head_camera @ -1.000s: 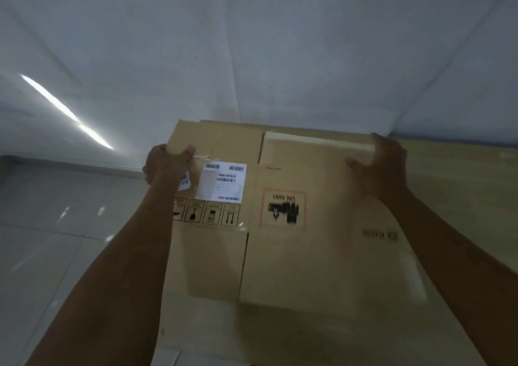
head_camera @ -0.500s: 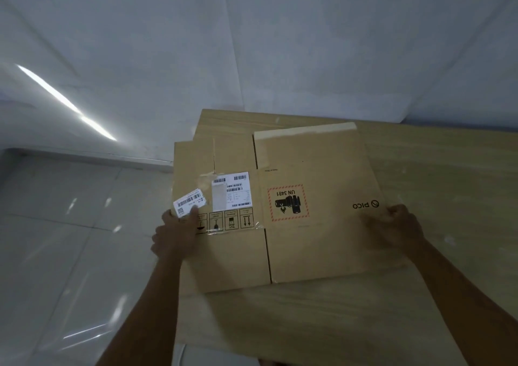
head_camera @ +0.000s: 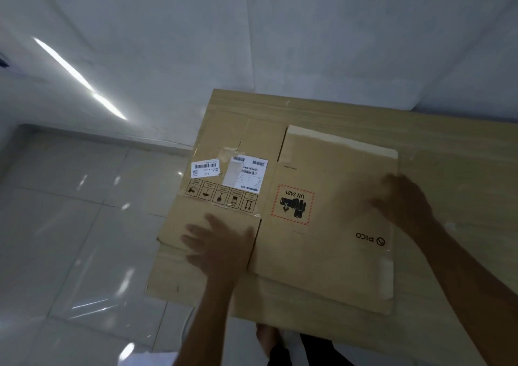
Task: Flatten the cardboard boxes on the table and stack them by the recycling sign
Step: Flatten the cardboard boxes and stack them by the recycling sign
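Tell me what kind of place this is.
Probably a plain indoor workroom or packing area: a light wooden table, glossy white floor tiles, bare white walls, and a flattened brown cardboard shipping box.

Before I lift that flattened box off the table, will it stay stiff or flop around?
The box will probably hinge at its creases, since separate flaps show beside the left hand. It looks thin and flat, so likely light. It overhangs the table edge, so a push may slide it off.

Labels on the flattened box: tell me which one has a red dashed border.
The UN 3481 label, right of the white barcode stickers; those have no red.
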The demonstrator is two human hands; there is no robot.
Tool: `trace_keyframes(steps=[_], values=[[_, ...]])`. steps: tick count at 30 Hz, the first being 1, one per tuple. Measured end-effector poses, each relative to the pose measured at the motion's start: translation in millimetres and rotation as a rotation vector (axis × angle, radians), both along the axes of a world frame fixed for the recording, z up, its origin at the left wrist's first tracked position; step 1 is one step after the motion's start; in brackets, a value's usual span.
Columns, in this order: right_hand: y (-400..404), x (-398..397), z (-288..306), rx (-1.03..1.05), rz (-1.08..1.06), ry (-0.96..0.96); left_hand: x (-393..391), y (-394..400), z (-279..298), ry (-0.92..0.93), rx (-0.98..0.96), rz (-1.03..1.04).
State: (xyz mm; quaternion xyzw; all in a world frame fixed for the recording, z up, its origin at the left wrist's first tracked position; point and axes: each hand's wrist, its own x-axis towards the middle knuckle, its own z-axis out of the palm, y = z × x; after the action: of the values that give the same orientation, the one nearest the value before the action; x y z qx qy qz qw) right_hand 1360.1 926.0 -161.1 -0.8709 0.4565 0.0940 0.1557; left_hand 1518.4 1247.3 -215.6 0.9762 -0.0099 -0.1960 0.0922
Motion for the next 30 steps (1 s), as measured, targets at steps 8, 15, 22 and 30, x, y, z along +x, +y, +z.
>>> trace_keyframes(steps=[8, 15, 22, 30], values=[[54, 5, -31, -0.084, 0.121, 0.062, 14, 13, -13, -0.094, -0.101, -0.225], [-5, 17, -25, 0.047, -0.110, 0.051, -20, -25, 14, -0.095, -0.380, 0.642], [-29, 23, -34, 0.093, -0.064, 0.183, -2, -15, 5, 0.010, -0.406, 0.669], [0, -29, -21, 0.294, -0.224, -0.099, 1, -11, 34, -0.022, -1.023, 0.492]])
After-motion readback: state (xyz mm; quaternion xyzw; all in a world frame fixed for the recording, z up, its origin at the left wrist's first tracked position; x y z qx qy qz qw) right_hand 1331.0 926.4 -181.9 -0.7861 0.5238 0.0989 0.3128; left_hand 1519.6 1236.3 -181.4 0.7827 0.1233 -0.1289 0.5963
